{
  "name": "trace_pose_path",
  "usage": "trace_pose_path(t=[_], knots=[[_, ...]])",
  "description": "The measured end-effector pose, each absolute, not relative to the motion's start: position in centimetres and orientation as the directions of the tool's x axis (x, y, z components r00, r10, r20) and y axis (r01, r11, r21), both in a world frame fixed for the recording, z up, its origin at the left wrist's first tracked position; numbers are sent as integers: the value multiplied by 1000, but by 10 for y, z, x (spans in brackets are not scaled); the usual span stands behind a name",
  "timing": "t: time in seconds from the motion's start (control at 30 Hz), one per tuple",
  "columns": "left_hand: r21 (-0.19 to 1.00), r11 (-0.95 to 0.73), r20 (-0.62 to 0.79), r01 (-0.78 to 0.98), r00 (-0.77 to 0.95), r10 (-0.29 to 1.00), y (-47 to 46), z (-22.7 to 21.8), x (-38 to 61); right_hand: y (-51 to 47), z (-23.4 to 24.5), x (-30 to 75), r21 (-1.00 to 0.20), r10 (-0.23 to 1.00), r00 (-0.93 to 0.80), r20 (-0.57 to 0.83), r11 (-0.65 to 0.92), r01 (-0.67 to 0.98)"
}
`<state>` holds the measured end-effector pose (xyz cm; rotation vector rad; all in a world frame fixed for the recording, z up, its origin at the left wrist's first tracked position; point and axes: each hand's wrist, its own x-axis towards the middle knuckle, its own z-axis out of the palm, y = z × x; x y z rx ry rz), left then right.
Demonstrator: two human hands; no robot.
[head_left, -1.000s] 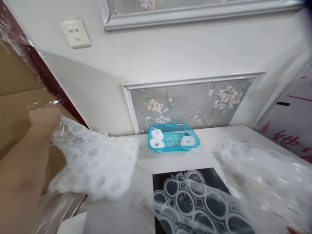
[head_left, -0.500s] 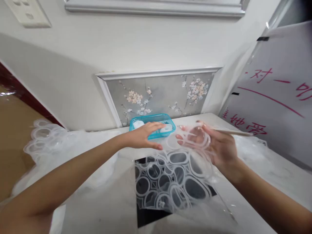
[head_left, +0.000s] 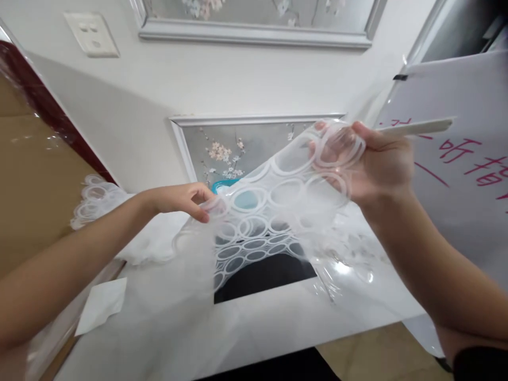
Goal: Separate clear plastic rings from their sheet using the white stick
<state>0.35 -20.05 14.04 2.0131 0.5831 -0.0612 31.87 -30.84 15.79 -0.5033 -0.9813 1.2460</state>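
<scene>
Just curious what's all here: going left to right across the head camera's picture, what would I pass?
Cardboard panel → white paper slip → left hand → clear sheet of white rings → right hand → white board with red writing.

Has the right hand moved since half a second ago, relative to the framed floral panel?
Yes. The right hand has risen with the clear ringed sheet, from the floral panel bottom edge to its top edge.

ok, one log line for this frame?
left hand: pinches ring sheet edge | right hand: grips sheet top plus stick | sheet: lifted off table
</scene>
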Motion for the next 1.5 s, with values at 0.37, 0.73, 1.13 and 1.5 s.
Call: trace_pose_path(t=[0.37,0.73,1.13,1.5], knots=[[690,-538,-44,484,770,636,-163,134,12,-206,134,355,-853,975,160,156,214,-476],[164,-795,-82,584,811,579,-231,58,-16,-260,63,375,-959,896,-340,284,268,-93],[153,-338,-11,929,343,939,-127,-50,6,-176,-68,351,-325,997,27,66,-4,946],[383,-336,252,860,253,934,-115,-51,-11,-161,-90,337,-365,951,117,287,-4,931]])
